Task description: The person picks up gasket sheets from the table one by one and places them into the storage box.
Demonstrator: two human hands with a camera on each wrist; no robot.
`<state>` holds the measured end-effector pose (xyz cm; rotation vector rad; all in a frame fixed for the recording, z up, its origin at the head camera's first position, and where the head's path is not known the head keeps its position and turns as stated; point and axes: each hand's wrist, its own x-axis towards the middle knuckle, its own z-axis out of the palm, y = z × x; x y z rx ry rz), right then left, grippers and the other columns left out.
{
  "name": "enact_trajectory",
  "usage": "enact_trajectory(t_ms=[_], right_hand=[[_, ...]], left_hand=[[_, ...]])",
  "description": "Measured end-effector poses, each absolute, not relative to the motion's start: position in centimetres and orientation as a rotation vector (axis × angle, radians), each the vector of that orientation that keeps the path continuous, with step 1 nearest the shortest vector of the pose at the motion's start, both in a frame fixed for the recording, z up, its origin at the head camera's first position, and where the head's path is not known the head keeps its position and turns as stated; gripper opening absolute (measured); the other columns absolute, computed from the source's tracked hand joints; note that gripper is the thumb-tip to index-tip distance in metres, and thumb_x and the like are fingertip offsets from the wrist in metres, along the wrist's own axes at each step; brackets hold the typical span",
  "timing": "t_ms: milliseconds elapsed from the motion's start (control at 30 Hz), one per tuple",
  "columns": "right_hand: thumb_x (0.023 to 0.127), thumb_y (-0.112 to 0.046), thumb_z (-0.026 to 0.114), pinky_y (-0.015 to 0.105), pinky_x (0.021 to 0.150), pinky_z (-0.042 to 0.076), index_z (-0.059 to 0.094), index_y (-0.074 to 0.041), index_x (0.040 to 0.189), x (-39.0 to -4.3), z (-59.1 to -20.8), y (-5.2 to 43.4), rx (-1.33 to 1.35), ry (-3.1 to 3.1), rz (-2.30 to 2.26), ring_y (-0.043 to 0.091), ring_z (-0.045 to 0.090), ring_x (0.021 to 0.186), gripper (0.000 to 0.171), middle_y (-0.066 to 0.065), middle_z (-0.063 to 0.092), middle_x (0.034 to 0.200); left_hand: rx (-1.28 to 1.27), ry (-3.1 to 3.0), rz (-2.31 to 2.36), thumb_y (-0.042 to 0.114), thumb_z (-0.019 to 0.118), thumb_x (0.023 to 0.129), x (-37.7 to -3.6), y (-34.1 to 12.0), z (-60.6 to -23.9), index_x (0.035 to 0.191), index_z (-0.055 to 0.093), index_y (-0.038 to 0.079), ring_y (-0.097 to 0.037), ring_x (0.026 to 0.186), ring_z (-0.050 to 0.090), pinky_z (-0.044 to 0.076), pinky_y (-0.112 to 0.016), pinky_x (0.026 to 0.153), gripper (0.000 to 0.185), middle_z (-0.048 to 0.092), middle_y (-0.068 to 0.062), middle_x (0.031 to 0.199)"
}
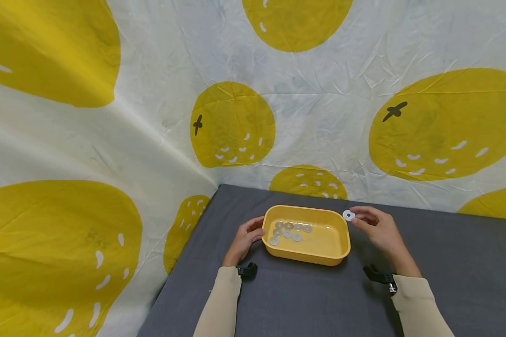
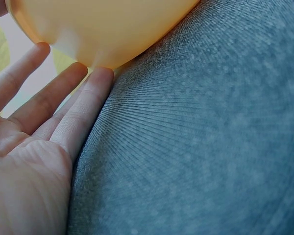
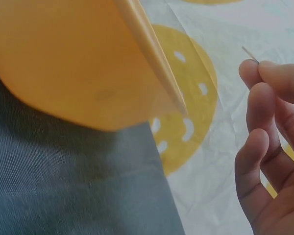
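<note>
A yellow plastic tray [image 1: 320, 248] stands on dark grey cloth, with several flat metal washers [image 1: 296, 237] lying on the left part of its floor. At its left end my left hand [image 1: 245, 238] holds the tray, thumb at the rim and fingertips [image 2: 104, 76] against the outer wall [image 2: 108, 29]. My right hand [image 1: 377, 229] pinches one washer [image 1: 348, 215] between thumb and forefinger, just outside the tray's right back corner. The right wrist view shows this washer [image 3: 250, 53] edge-on; the other fingers of that hand [image 3: 274, 127] are bent and hold nothing.
Grey cloth [image 1: 295, 299] covers the table around the tray. Behind it and on the left hangs a white fabric [image 1: 320, 126] printed with large yellow fruit, meeting the table's edge. Each wrist carries a black strap [image 1: 248, 271].
</note>
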<state>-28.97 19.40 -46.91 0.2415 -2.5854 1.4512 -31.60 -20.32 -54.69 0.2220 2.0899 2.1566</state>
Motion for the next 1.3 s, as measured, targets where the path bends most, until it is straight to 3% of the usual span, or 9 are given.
enact_trajectory(t_ms=[333,633,867,1300], right_hand=[[0.100,-0.023,0.068,0.030,0.072,0.058,0.066,-0.008,0.132,-28.6,-46.7,17.2,0.314,-2.572,1.563,0.021,0.067,0.083,0.035,0.018,0.074,0.108],[0.098,-0.021,0.070,0.030,0.066,0.054,0.066,-0.006,0.131,-28.7,-46.8,15.4,0.323,-2.558,1.683,0.020,0.064,0.076,0.037,0.004,0.075,0.098],[0.098,-0.018,0.069,0.028,0.069,0.055,0.065,-0.005,0.134,-28.5,-47.0,14.0,0.307,-2.540,1.787,0.020,0.065,0.079,0.038,0.020,0.074,0.108],[0.099,-0.015,0.067,0.036,0.072,0.057,0.066,-0.004,0.130,-28.4,-47.5,11.2,0.328,-2.550,1.814,0.029,0.065,0.081,0.032,0.021,0.072,0.105]], left_hand=[[0.229,2.096,2.157,0.011,0.067,0.096,-31.7,-20.3,-54.9,0.145,0.058,0.010,-0.034,0.129,0.060,0.056,-0.034,0.099,0.049,0.060,-0.017,0.144],[0.231,2.095,2.156,0.010,0.067,0.096,-31.7,-20.3,-55.0,0.145,0.058,0.011,-0.033,0.130,0.060,0.056,-0.033,0.099,0.050,0.060,-0.015,0.144],[0.221,2.094,2.161,0.009,0.066,0.097,-31.6,-20.3,-54.9,0.145,0.058,0.011,-0.033,0.130,0.060,0.056,-0.034,0.099,0.049,0.059,-0.015,0.145],[0.227,2.099,2.155,0.011,0.067,0.097,-31.8,-20.3,-55.0,0.145,0.057,0.011,-0.033,0.130,0.060,0.055,-0.035,0.100,0.049,0.059,-0.015,0.145]])
